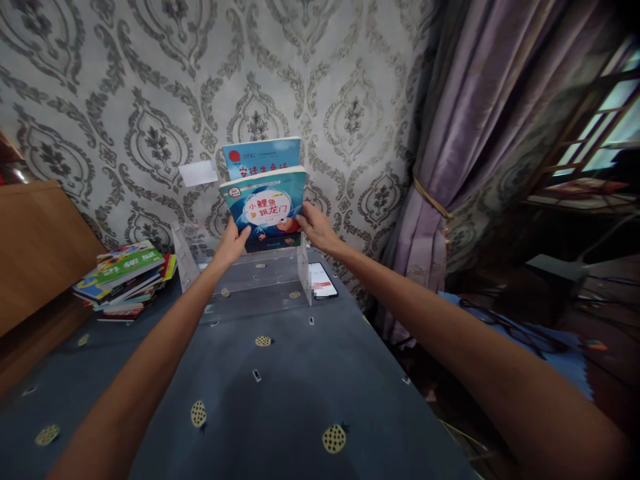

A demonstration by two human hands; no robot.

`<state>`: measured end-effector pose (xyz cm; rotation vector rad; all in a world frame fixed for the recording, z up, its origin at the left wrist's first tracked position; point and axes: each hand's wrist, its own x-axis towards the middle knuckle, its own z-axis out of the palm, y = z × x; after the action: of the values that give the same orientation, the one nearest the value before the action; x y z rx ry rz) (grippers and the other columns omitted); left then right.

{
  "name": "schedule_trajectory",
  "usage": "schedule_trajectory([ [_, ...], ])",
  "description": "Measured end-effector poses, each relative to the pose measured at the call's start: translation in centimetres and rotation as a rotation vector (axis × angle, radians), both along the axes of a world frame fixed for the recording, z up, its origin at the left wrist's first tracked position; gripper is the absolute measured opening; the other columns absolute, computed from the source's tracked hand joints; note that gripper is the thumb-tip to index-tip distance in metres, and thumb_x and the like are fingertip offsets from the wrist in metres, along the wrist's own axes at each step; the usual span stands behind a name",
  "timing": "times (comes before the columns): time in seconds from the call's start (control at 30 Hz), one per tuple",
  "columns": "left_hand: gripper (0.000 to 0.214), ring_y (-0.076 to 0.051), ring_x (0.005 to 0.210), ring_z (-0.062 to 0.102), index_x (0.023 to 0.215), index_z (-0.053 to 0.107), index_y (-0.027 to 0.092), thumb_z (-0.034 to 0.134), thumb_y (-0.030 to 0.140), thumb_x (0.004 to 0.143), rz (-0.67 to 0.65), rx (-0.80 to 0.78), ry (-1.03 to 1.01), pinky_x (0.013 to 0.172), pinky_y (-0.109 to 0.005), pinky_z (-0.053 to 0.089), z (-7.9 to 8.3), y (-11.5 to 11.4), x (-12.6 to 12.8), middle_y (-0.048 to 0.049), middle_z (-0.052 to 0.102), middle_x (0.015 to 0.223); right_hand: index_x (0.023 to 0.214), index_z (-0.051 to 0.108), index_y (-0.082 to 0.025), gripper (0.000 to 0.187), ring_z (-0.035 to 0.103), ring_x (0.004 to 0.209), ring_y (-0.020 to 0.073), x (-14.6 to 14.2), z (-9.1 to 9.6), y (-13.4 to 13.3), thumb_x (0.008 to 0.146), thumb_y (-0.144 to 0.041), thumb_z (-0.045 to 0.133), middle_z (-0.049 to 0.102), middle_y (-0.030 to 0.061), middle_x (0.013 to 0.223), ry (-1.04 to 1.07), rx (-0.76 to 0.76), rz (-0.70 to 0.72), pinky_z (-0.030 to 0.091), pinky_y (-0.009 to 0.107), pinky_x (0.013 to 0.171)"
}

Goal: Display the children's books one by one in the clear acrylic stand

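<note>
Both my hands hold a teal picture book (pixel 266 208) upright in the middle of the view. My left hand (pixel 232 243) grips its lower left corner, my right hand (pixel 314 227) its right edge. The book stands in the front tier of a clear acrylic display rack (pixel 250 277) set on the table against the wall. Behind it, a blue book (pixel 263 159) stands upright in the rack's back tier, its lower half hidden by the teal book.
A stack of several picture books (pixel 125 277) lies at the left on the dark blue patterned tablecloth (pixel 280 393). A phone (pixel 322 280) lies right of the rack. A wooden headboard (pixel 35 247) stands far left, purple curtains (pixel 470 133) at the right.
</note>
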<state>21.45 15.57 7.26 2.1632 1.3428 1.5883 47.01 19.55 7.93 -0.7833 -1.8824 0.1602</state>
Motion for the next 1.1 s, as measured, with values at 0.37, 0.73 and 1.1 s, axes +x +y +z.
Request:
schedule_trajectory([
  [0.37,0.042,-0.033,0.133,0.052,0.128,0.054,0.013,0.046,0.035,0.093,0.201,-0.146,0.066,0.112,-0.048,0.039,0.7,0.1,1.0,-0.0181,0.062,0.134,0.089,0.057,-0.021,0.012,0.059,0.078,0.0232,-0.3,-1.1,0.3,0.087,-0.026,0.046,0.065,0.0068,0.083,-0.012,-0.046,-0.081,0.046,0.035,0.076],
  [0.73,0.033,-0.037,0.119,0.061,0.111,0.053,0.016,0.042,0.041,0.094,0.325,-0.181,0.15,0.102,-0.051,0.045,0.8,-0.1,1.0,-0.0204,0.068,0.113,0.114,0.063,-0.019,0.03,0.066,0.099,0.024,-0.3,-1.3,0.5,0.087,-0.022,0.049,0.072,0.0105,0.107,0.234,-0.046,0.003,0.053,0.04,0.09],
  [1.1,0.014,-0.032,0.092,0.069,0.096,0.049,0.023,0.041,0.034,0.096,0.356,-0.11,0.193,0.086,-0.045,0.05,0.5,-0.6,0.2,-0.0099,0.067,0.081,0.1,0.067,-0.018,0.023,0.063,0.093,0.0246,-0.8,-2.0,0.7,0.082,-0.022,0.051,0.07,0.0096,0.099,0.193,-0.035,-0.136,0.051,0.041,0.089],
])
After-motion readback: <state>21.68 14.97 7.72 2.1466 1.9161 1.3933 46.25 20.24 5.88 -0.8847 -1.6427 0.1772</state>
